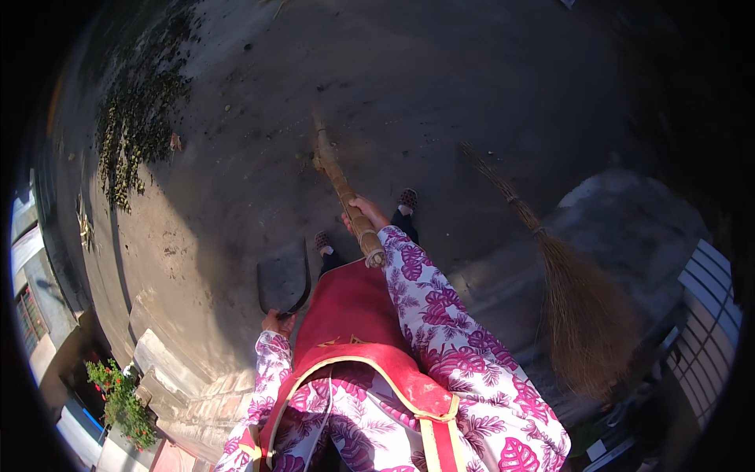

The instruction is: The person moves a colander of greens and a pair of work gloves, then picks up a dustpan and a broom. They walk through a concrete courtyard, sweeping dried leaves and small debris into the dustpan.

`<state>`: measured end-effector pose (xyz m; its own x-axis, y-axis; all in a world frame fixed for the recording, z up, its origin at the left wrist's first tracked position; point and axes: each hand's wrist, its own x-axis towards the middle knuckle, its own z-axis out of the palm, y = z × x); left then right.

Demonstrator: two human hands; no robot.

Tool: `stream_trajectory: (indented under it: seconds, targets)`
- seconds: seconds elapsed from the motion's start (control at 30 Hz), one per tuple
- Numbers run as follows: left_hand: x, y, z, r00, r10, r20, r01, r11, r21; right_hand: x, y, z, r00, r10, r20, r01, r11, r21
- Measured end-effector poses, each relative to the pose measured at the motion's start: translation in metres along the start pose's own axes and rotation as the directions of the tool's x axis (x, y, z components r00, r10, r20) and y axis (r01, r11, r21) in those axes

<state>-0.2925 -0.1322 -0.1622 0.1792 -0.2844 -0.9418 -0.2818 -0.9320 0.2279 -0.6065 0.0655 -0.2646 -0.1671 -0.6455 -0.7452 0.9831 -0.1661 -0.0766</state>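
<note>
My right hand (367, 213) grips a short bound-stalk hand broom (339, 180) in front of my red apron. The broom's thick cut end faces me, and its far end blurs into the ground. Low on the left, my left hand (276, 323) has hold of the near edge of a black dustpan (283, 277). The pan hangs beside my leg; whether anything lies in it I cannot tell. Both my feet, in patterned shoes, show on the dark ground (413, 118) beyond the apron.
To the right, a large twig broom (578, 301) has its bristles towards me, near a pale rounded mound (631, 218). Many small greenish-brown pieces (133, 130) are spread on the ground at upper left. A brick edge (206, 407) and a red-flowered plant (124, 401) are at lower left.
</note>
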Motion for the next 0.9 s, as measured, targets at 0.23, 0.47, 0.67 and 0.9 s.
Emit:
stream_trajectory:
  seconds: [0.23,0.47,0.67,0.9]
  targets:
    - [-0.043,-0.016,0.089,0.983,-0.064,0.171,0.066,0.998,-0.007,-0.123,-0.108,-0.049,0.924,-0.327,-0.199,0.280,0.932,-0.231]
    - [-0.043,0.003,0.165,0.989,-0.006,0.145,-0.014,0.991,0.134,-0.179,-0.190,-0.151,0.589,-0.513,-0.624,0.608,0.790,-0.076]
    - [-0.025,0.025,0.195,0.999,0.041,0.036,-0.046,0.986,0.161,-0.209,-0.226,-0.231,0.480,-0.276,-0.833,0.739,0.638,0.215]
    - [-0.046,0.040,0.220,0.993,0.113,-0.023,-0.104,0.961,0.258,-0.150,-0.236,-0.252,0.625,-0.303,-0.720,0.594,0.783,0.186]
